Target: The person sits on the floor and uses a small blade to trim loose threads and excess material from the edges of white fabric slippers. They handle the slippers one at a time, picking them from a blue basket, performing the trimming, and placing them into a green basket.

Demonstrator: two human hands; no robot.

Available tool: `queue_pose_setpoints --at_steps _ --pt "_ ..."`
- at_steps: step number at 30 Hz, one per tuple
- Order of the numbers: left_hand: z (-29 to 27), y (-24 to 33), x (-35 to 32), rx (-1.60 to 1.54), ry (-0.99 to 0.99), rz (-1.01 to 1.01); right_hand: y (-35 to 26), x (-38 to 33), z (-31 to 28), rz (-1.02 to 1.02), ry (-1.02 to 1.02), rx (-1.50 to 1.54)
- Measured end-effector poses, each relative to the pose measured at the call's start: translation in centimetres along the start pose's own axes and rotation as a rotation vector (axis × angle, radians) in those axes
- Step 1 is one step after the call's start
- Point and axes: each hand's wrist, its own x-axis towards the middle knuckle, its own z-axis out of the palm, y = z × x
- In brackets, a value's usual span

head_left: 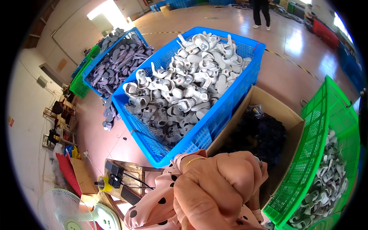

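Close to the camera my two hands overlap in front of my body. My left hand (234,170), with a thin gold bracelet at its wrist and a pink dotted sleeve (161,201), is closed with curled fingers. My right hand (205,201) is nearer and lower, its fingers bent and closed against the left. Whatever they hold, if anything, is hidden. Just beyond them stands an open cardboard box (297,132) with dark, shiny items in it. A big blue plastic crate (245,92) behind it is heaped with white and grey slip-on shoes (191,80).
Right of the box, a green crate (306,161) contains grey-white shoe parts. Another blue crate (92,82) at far left holds purple-grey shoes. A fan (73,214) and a small wooden bench (132,174) stand lower left. Far back, a person (262,13) stands on the floor.
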Motion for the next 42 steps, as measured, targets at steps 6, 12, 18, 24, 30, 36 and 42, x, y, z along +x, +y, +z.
queue_pose_setpoints --at_steps 6,12,18,24,30,36,42 --pt "1.4 -1.6 3.9 -0.407 -0.509 0.272 0.0 -0.1 0.3 -0.024 0.003 -0.042" --pt "-2.8 -4.0 7.2 -0.382 -0.809 0.328 2.1 -0.4 -0.3 0.037 0.041 -0.055" --pt "-8.0 -15.4 13.0 -0.129 -0.110 -0.670 0.8 0.0 0.1 -0.010 0.011 -0.080" --pt "-18.5 -31.4 13.6 0.089 0.212 -1.002 0.6 -0.8 0.9 0.024 -0.001 -0.093" --pt "-16.5 -34.5 10.7 0.064 0.237 -1.123 0.7 -0.8 0.9 0.038 0.043 -0.183" --pt "-16.5 -34.8 9.3 -0.067 0.298 -1.003 0.7 -0.3 0.8 0.031 0.010 -0.149" --pt "-16.3 -33.6 9.1 -0.050 0.386 -1.021 0.6 -0.5 0.4 0.030 0.015 -0.127"
